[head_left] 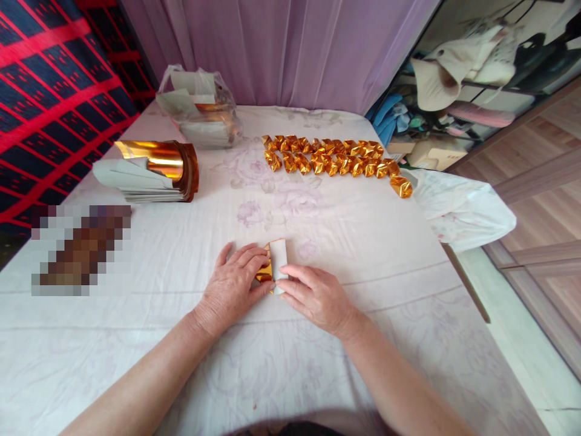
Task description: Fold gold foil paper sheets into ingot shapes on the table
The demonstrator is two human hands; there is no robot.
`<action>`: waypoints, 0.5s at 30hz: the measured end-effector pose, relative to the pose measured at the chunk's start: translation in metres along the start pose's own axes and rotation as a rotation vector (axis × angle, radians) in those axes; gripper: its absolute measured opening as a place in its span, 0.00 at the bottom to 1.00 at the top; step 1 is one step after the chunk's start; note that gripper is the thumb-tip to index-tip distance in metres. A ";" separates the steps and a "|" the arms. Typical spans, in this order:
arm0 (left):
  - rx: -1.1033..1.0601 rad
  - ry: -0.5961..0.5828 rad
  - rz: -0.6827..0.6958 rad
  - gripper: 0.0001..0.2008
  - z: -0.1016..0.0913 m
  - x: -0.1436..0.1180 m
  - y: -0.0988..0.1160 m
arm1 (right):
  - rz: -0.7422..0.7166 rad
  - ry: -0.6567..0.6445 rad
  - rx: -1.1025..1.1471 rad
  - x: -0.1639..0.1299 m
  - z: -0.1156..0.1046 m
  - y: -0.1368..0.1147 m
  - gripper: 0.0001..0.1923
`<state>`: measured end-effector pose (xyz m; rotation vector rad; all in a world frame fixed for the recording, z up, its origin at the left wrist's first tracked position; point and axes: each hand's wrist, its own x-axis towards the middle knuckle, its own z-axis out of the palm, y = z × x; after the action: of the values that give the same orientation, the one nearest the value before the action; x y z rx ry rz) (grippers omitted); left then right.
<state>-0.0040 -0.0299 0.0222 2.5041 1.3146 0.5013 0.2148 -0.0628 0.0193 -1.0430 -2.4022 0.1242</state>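
Note:
A small folded sheet of gold foil paper lies on the cloth in front of me, its pale backing showing on the right and a gold flap on the left. My left hand holds the gold side down, with the thumb at its near edge and the fingers over the flap. From the right, my right hand grips the pale edge between thumb and fingers. Parts of the paper are hidden beneath both hands.
Folded gold foil pieces stand in two rows toward the back. A stack of foil sheets lies at left, near a plastic bag of more sheets. A white plastic bag hangs beyond the right table edge. A blurred patch covers something at left.

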 end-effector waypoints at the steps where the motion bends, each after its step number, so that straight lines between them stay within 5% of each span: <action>1: 0.000 0.002 0.004 0.14 0.000 0.000 0.000 | -0.007 -0.017 0.010 0.000 0.000 0.000 0.09; 9: 0.006 -0.010 0.027 0.15 0.001 -0.001 -0.006 | -0.052 0.013 0.090 0.002 0.003 -0.003 0.17; 15: -0.008 -0.060 0.077 0.19 -0.003 0.002 -0.011 | -0.041 0.046 0.023 0.002 0.009 -0.001 0.09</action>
<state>-0.0123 -0.0220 0.0209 2.5502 1.1960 0.4438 0.2082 -0.0613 0.0127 -0.9754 -2.3738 0.1114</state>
